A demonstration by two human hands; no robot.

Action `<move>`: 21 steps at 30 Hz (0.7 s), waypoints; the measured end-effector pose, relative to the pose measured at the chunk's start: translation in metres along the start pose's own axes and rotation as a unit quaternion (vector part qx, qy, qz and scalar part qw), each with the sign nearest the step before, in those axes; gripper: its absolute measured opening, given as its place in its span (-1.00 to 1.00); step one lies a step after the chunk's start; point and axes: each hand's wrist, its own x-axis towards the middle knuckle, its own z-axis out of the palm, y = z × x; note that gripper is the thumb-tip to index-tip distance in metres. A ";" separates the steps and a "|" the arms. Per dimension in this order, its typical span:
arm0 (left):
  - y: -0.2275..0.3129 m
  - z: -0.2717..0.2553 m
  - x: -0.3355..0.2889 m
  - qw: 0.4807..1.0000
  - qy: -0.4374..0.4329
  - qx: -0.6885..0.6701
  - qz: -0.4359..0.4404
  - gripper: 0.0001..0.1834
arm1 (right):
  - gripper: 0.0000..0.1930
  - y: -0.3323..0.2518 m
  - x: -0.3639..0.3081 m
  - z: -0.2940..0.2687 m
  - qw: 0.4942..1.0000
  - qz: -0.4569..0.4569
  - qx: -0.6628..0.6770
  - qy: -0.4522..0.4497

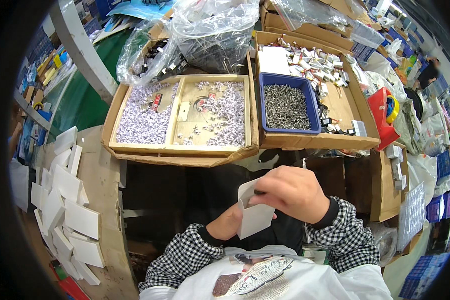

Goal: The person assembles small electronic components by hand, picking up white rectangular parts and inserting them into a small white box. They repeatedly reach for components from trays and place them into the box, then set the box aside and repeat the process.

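A small white cardboard box (255,220) stands upright over my lap, its upper end open with a raised flap. My left hand (225,223) is closed round its left side. From the right, my right hand (296,194) reaches over the opening, fingers bent together in a pinch. Between those fingers, at the mouth of the box, shows a small black item (258,192); most of it is hidden, so I cannot tell its kind. What lies inside the box is hidden too.
Ahead sits a wooden tray (177,112) of small white parts. Right of it, a blue bin (316,112) holds screws within a carton (330,142) of white blocks. A red tape dispenser (382,120) stands farther right. White boxes (82,220) pile up at left.
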 end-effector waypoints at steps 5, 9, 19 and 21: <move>0.000 0.003 -0.003 0.997 0.064 -0.044 0.028 0.11 | -0.78 0.002 0.003 0.002 0.998 -0.067 -0.005 -0.020; -0.003 -0.009 -0.006 0.998 0.012 -0.064 0.007 0.18 | -0.77 0.013 0.014 -0.023 0.996 -0.065 -0.055 -0.005; -0.005 -0.018 -0.008 0.994 0.043 -0.100 -0.002 0.20 | -0.85 0.105 0.073 -0.042 0.962 0.059 -0.249 -0.097; -0.003 -0.020 -0.010 0.994 0.044 -0.098 0.002 0.20 | -0.86 0.109 0.076 -0.040 0.962 0.071 -0.239 -0.112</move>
